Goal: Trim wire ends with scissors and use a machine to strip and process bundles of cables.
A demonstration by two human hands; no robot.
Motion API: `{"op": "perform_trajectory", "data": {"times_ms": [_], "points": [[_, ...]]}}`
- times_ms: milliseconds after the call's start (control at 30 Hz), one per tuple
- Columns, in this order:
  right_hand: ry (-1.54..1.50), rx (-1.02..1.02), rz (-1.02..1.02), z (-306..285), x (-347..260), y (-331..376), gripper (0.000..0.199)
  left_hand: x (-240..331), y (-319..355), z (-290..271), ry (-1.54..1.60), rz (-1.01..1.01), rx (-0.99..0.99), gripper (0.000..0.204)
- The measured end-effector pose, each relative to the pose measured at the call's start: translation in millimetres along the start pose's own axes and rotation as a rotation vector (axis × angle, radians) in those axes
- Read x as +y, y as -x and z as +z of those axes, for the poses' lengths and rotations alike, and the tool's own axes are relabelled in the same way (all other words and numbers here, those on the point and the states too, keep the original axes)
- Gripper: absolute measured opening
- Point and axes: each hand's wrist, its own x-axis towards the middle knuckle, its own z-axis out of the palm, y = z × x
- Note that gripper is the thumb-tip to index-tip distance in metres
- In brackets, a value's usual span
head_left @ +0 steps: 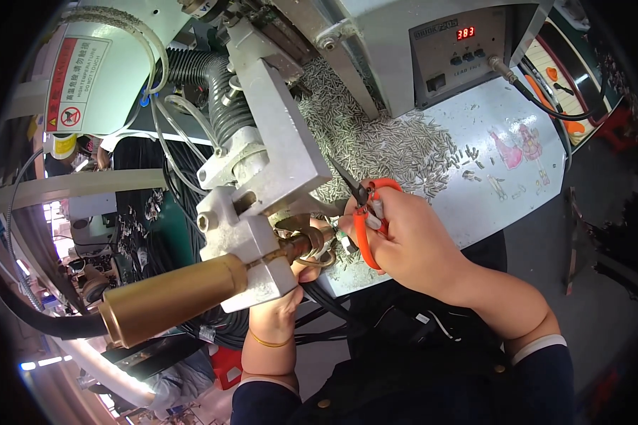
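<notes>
My right hand (407,230) is closed round a pair of scissors (365,230) with orange loop handles, its dark pointed blades aimed up and left. Close by its fingertips is a small green and white piece (347,244); what holds it is unclear. My left hand (275,315) reaches up under the machine's metal bracket. Its fingers look curled together, mostly hidden behind the bracket and the coiled metal tip (307,243), so what they grip cannot be made out. A brass-coloured soldering iron barrel (174,297) slants across, above and left of that hand.
Many small silver metal pins (397,149) lie heaped on the white worktop (468,205). A grey control box (468,57) with a lit red display stands at the back right. Black cables (326,304) hang below the machine. A red stool (227,367) sits lower left.
</notes>
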Motion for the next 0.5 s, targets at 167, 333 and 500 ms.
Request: {"op": "perform_trajectory", "data": {"times_ms": [167, 333, 500], "points": [[-0.019, -0.001, 0.022, 1, -3, 1, 0.010, -2, 1, -1, 0.100, -0.025, 0.021, 0.027], [-0.027, -0.034, 0.034, 1, -1, 2, 0.011, 7, 3, 5, 0.044, -0.053, -0.011, 0.025], [-0.128, -0.058, 0.088, 2, -1, 19, 0.011, 6, 19, 12, -0.078, -0.058, -0.008, 0.025]]}}
